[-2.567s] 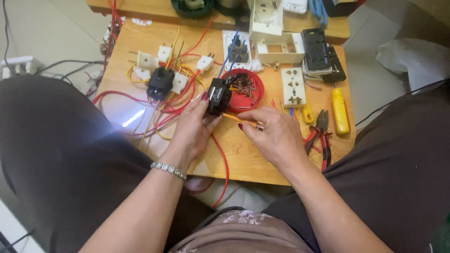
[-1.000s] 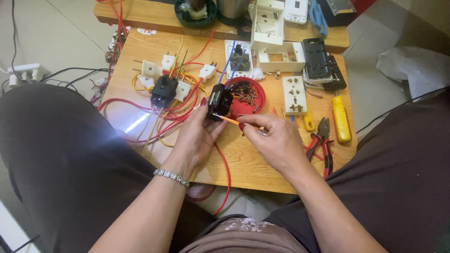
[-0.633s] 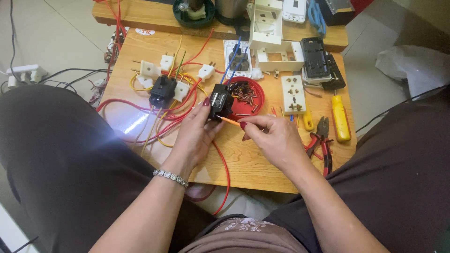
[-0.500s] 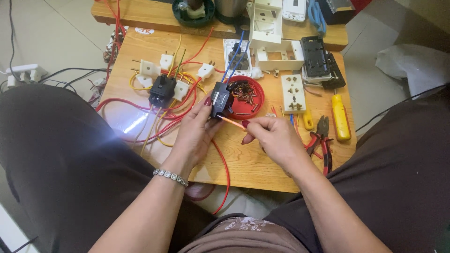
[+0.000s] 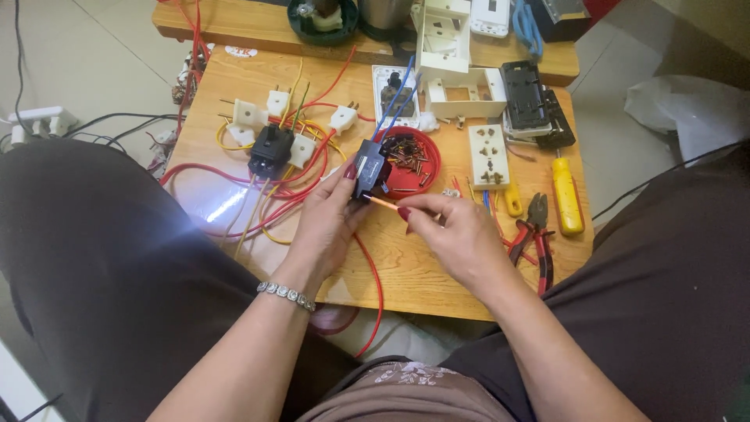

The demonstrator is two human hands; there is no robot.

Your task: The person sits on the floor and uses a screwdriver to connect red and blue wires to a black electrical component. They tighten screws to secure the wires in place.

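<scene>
Black plastic is what we see at the centre: a small black socket module (image 5: 370, 168) sits in our left hand (image 5: 324, 223), the fingers clenched around its sides and holding it just above the wooden tabletop (image 5: 426, 270), close beside a red dish of screws (image 5: 410, 154). Our right hand (image 5: 457, 234) pinches a thin orange-handled screwdriver (image 5: 380, 202) between thumb and fingertips, its end touching the lower edge of the module; we cannot tell whether the tip is seated in a screw. Blue wires (image 5: 397, 98) rise from the module toward the white socket frames (image 5: 457, 70) behind, and red wires (image 5: 266, 191) loop across the tabletop to the left, around a second black module (image 5: 269, 150) and several white plugs (image 5: 277, 102). To the right lie a white socket face (image 5: 488, 155), red-handled pliers (image 5: 535, 238) and a yellow-handled screwdriver (image 5: 566, 195). In our judgement the chief risk is the slender tool skidding off the small part and jabbing the left fingers, since the module is held in the air rather than braced. A tug on the blue wires could twist the module in its grip, and a nudge to the dish so near could scatter the screws.
</scene>
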